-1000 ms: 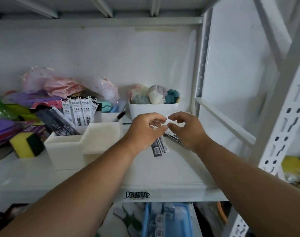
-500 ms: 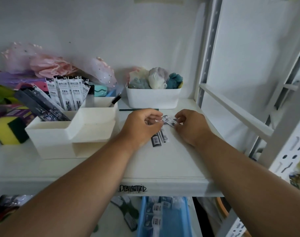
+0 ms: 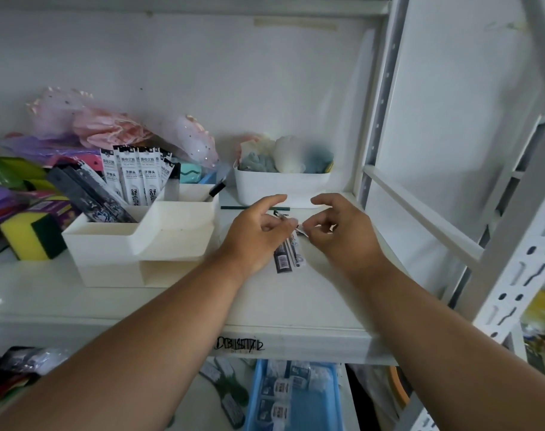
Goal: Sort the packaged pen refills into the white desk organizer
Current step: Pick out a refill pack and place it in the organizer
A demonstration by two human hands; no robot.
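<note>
A few pen refill packets point(image 3: 285, 255), dark and clear with barcodes, lie on the white shelf point(image 3: 311, 300) between my hands. My left hand point(image 3: 255, 236) curls its fingers onto their upper ends, thumb lifted. My right hand point(image 3: 344, 234) pinches a packet's white top tab beside the left fingertips. The white desk organizer point(image 3: 171, 234) stands to the left of my left hand. Its back-left compartment holds several upright white refill packets point(image 3: 137, 178) and leaning dark packets point(image 3: 91, 194).
A black pen point(image 3: 217, 189) sticks out of the organizer's right cup. A white bin of cloths point(image 3: 283, 186) stands behind my hands, with a green stick point(image 3: 249, 208) in front of it. A yellow-green sponge point(image 3: 32, 239) sits left. A shelf upright point(image 3: 380, 104) rises right. A blue tray point(image 3: 296, 399) is below.
The view has drifted a little. Both hands stay on the packets at the same spot on the shelf, and both thumbs have lifted.
</note>
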